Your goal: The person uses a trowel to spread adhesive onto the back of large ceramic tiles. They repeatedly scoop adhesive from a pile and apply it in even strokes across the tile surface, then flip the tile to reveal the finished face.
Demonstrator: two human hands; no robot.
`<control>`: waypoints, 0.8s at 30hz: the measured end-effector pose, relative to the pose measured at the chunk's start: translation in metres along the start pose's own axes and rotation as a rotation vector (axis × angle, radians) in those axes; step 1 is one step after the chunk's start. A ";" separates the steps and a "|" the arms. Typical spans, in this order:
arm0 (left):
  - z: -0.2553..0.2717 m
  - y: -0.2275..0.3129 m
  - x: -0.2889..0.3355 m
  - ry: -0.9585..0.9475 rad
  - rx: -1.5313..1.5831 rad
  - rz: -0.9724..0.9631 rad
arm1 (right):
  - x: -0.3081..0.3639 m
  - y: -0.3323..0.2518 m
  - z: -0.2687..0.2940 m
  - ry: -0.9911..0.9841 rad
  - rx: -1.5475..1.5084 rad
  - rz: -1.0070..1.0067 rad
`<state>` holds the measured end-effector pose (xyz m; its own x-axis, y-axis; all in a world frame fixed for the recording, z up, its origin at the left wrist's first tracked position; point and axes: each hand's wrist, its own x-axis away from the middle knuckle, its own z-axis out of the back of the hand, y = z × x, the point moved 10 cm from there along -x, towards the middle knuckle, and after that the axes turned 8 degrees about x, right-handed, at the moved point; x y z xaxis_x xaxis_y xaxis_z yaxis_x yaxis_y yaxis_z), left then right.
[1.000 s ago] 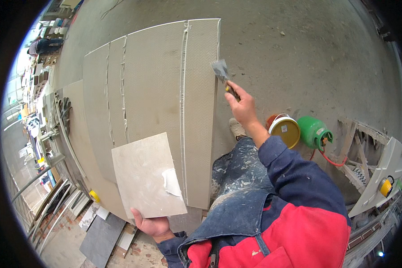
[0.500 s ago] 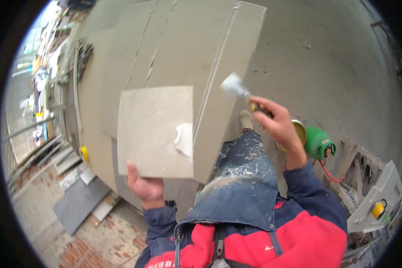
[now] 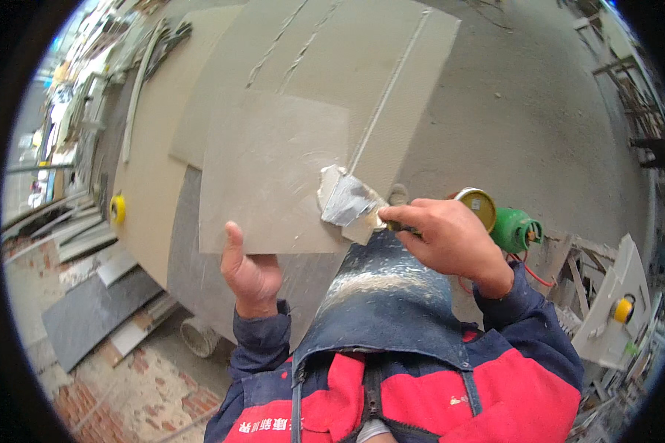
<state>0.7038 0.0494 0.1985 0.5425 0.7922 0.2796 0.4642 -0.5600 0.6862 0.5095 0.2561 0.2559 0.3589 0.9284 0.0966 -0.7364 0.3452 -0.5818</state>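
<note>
My left hand (image 3: 251, 277) grips the lower edge of a square beige-grey board (image 3: 266, 162), its thumb on the top face and the other fingers hidden underneath. In my right hand (image 3: 451, 240) is a putty knife (image 3: 349, 201) with a wide metal blade, its handle mostly covered by my fingers. The blade lies at the board's lower right edge, over a smear of white paste (image 3: 326, 179). Beyond the board lies a large tile slab (image 3: 391, 81) with several ridged lines of paste across it.
To the right of my legs stand a round tub (image 3: 479, 209) and a green gas cylinder (image 3: 511, 230) with a red hose. A white panel (image 3: 609, 336) leans at the lower right. Dark slab pieces (image 3: 89, 325) lie at the left; a yellow roll (image 3: 118, 209) sits on the slab stack.
The putty knife has come down from above the slab onto the board's right edge, where the paste was. The board has shifted slightly up and right with my left hand.
</note>
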 end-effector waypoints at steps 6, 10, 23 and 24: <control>0.000 0.000 -0.003 -0.025 -0.048 -0.007 | 0.020 0.043 0.008 0.088 -0.038 -0.185; -0.026 -0.008 -0.015 -0.133 0.018 0.040 | 0.027 0.211 -0.007 0.313 -0.656 -0.482; -0.034 -0.020 -0.025 0.085 -0.154 0.058 | -0.095 0.392 -0.052 0.671 -1.288 -0.538; -0.035 -0.020 -0.025 0.114 -0.184 0.045 | -0.097 0.394 -0.054 0.678 -1.259 -0.558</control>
<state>0.6564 0.0489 0.2010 0.4721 0.7956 0.3796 0.3001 -0.5499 0.7794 0.2157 0.2942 -0.0266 0.8586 0.3684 0.3564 0.3990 -0.0439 -0.9159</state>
